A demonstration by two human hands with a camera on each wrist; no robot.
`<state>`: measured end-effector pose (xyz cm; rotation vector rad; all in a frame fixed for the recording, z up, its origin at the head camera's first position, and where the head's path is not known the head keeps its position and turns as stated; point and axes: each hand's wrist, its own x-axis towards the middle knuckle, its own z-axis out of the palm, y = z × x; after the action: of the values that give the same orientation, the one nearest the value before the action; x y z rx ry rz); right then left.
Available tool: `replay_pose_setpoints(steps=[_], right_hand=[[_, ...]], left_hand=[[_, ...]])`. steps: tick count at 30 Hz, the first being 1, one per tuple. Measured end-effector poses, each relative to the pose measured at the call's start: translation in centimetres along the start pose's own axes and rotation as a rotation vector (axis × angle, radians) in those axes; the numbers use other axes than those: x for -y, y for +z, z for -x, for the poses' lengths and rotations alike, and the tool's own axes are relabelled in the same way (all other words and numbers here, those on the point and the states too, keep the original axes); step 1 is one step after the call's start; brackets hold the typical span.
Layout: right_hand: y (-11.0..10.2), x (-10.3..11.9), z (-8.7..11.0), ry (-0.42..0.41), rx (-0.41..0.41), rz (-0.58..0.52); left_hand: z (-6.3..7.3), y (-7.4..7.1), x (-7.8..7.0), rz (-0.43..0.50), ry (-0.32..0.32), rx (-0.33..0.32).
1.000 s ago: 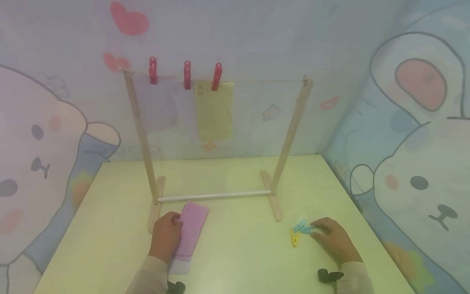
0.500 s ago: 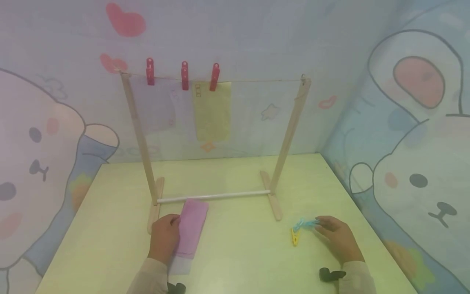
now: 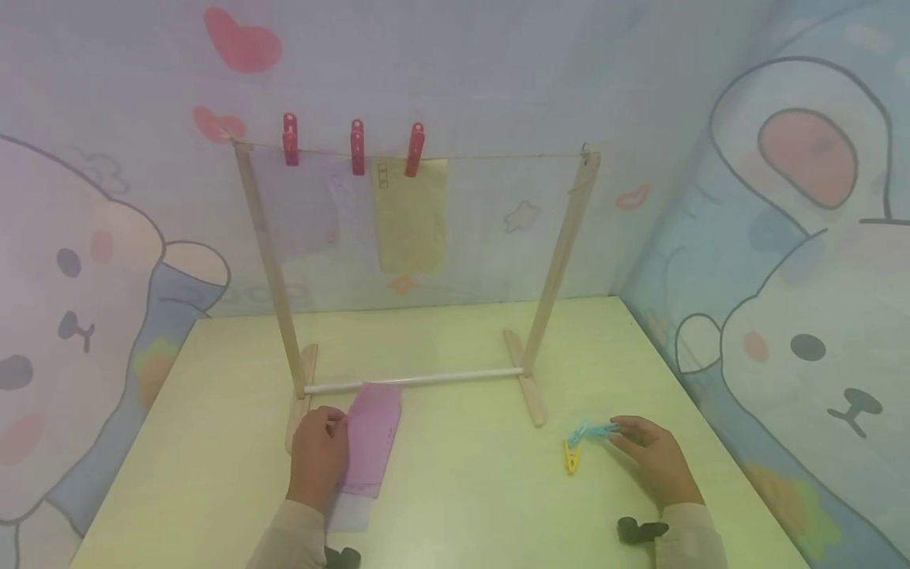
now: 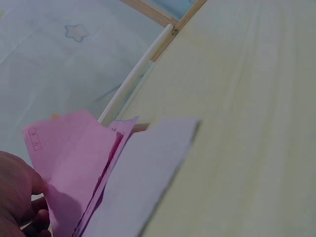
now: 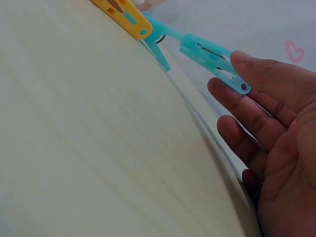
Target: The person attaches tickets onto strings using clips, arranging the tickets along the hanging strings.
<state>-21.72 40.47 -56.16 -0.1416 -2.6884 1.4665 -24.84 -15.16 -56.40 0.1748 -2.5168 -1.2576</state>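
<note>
At the left of the table, my left hand (image 3: 317, 454) pinches the near edge of a pink paper slip (image 4: 64, 143) with a small printed box in its corner. More pink paper (image 4: 118, 155) stands behind it, and a pale sheet (image 4: 143, 168) lies alongside. On the right, my right hand (image 3: 657, 458) holds the handle end of a light-blue clothespin (image 5: 215, 61) between thumb and fingers. Its tip meets a second light-blue clothespin (image 5: 159, 49), and a yellow clothespin (image 3: 571, 458) lies beside that one.
A wooden rack (image 3: 558, 261) with a white bottom bar (image 3: 426, 379) stands at the back, a string along its top. Three red clips (image 3: 358, 148) sit on the string; a yellow paper (image 3: 411, 217) and pale sheets (image 3: 295, 205) hang there. Cartoon-printed walls enclose the table.
My right hand has drawn the light-blue clothespin slightly to the right and changed its angle. My left hand has tilted the pink paper, whose top end has risen a little toward the bar.
</note>
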Motion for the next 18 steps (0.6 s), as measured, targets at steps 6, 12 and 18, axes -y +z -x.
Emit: replay_pose_setpoints(steps=[6, 12, 18], right_hand=[[-0.2, 0.4, 0.1, -0.022, -0.004, 0.025], [-0.3, 0.4, 0.1, -0.033, -0.027, 0.018], [-0.1, 1.6, 0.6, -0.011, -0.196, -0.075]], left_hand=[[0.0, 0.0, 0.0, 0.010, -0.001, -0.025], [0.2, -0.3, -0.7, 0.070, 0.007, -0.015], [0.2, -0.4, -0.6, 0.047, -0.058, 0.031]])
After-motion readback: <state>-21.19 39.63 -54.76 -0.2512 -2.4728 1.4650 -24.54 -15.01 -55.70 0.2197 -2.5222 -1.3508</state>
